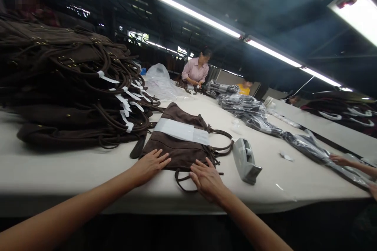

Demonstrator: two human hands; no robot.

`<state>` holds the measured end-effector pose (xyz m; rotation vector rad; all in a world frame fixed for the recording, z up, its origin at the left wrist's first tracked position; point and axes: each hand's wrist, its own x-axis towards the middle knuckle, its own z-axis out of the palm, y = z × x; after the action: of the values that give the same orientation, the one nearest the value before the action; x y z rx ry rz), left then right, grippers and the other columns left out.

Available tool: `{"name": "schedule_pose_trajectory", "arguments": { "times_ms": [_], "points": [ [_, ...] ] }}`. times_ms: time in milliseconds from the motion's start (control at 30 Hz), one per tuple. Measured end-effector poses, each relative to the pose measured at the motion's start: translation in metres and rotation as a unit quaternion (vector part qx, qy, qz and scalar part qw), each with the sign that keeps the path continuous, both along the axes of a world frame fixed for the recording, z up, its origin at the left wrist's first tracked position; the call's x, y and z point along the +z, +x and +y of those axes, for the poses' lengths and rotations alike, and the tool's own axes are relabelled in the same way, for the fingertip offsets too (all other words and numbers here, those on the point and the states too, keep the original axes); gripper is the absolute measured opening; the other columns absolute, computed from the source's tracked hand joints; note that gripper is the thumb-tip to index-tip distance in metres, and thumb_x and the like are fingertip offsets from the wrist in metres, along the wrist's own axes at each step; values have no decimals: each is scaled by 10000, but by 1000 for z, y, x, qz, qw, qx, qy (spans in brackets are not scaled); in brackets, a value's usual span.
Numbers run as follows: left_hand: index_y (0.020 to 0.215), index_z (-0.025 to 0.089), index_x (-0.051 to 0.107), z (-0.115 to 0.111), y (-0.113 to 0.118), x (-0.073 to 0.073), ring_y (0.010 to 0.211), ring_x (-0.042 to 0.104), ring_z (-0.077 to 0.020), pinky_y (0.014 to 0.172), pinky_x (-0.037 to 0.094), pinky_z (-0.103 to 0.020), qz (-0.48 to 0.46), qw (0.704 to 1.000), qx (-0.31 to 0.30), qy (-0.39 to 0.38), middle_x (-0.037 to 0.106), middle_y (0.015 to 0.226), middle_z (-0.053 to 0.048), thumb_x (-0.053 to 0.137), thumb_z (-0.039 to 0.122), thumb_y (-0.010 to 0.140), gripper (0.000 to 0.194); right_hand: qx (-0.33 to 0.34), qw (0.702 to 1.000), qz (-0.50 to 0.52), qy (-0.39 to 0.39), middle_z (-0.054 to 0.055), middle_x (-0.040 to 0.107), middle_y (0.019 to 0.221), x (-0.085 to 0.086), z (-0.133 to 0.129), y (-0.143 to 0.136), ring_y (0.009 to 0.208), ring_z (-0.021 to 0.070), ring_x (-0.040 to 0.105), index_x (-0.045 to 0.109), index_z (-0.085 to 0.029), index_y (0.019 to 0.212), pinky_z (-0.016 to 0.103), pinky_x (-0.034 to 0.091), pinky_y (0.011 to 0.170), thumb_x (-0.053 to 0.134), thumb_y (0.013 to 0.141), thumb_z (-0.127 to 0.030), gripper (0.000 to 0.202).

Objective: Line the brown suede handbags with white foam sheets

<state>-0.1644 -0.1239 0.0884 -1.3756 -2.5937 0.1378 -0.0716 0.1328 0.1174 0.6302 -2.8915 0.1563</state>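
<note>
A dark brown handbag [173,148] lies flat on the table before me, its handles pointing right. Across its middle runs a white paper band [181,131]. My left hand [153,166] rests open on the bag's near left part, fingers spread. At the near right edge of the bag, my right hand [206,178] lies with its fingers stretched out, touching the bag. A thin brown strap [182,186] loops out beside my right hand. Just right of the bag's handles stands a grey tape dispenser [246,160].
A tall pile of brown handbags [67,86] with white wrapped handles stands left. Plastic-wrapped bags [241,106] run along the far right of the white table [265,188]. Another person's hand [340,160] touches a wrapped bag at right. Behind stands a person in a pink shirt [194,71].
</note>
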Motion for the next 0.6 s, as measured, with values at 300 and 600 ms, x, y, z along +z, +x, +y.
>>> {"name": "schedule_pose_trajectory", "arguments": {
  "times_ms": [300,600],
  "points": [
    [1374,195,485,-6,3,0,1379,390,-286,1104,324,-538,-62,998,-3,-6,429,1480,-134,438,96,840,545,18,1000,-3,16,102,350,1516,-37,-2,-15,1408,216,330,372,-107,1468,427,249,1180,395,1005,-412,555],
    [1438,129,376,27,-7,8,1308,476,-328,1012,435,-544,-28,999,18,-25,495,1408,-227,522,36,735,724,-43,993,67,-88,50,615,1300,-18,29,22,1289,216,504,661,-222,1211,461,383,1103,330,1026,-282,384]
  ]
}}
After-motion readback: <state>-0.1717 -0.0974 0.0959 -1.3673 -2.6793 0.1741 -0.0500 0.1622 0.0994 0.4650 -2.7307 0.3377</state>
